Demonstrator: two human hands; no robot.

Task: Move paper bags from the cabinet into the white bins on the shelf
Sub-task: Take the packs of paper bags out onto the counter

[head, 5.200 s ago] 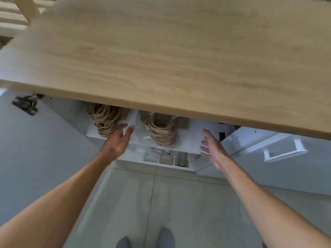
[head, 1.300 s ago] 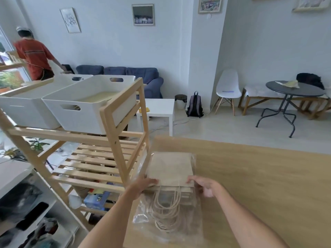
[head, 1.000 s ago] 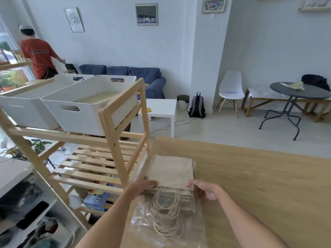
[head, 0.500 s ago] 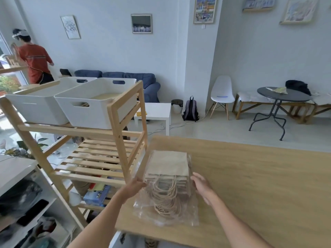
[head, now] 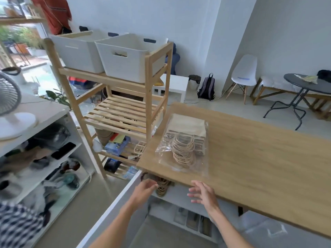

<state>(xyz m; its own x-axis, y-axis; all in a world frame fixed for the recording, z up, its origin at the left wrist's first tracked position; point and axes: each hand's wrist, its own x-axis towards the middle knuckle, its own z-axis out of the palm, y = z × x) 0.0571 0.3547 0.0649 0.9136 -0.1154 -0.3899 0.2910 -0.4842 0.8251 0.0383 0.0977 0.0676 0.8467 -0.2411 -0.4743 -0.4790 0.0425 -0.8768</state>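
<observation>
A clear plastic pack of beige paper bags (head: pixel 185 140) with twine handles lies on the left end of the wooden cabinet top (head: pixel 250 158). Both hands are below the top's front edge, holding nothing. My left hand (head: pixel 146 189) reaches toward another bundle of bags (head: pixel 162 187) inside the open cabinet, its fingers relaxed. My right hand (head: pixel 203 194) hovers to the right with fingers spread. Two white bins (head: pixel 125 59) stand side by side on the top level of the wooden shelf (head: pixel 114 111) at the left.
The open white cabinet door (head: pixel 107 212) juts out at the lower left. A white unit with a fan (head: pixel 9 108) stands further left. A person in a red shirt (head: pixel 55 13) stands behind the bins. A chair, a round table and a backpack are at the back.
Both hands have let go of the plastic pack on the cabinet top and dropped below its front edge toward the open cabinet. The view has tilted downward.
</observation>
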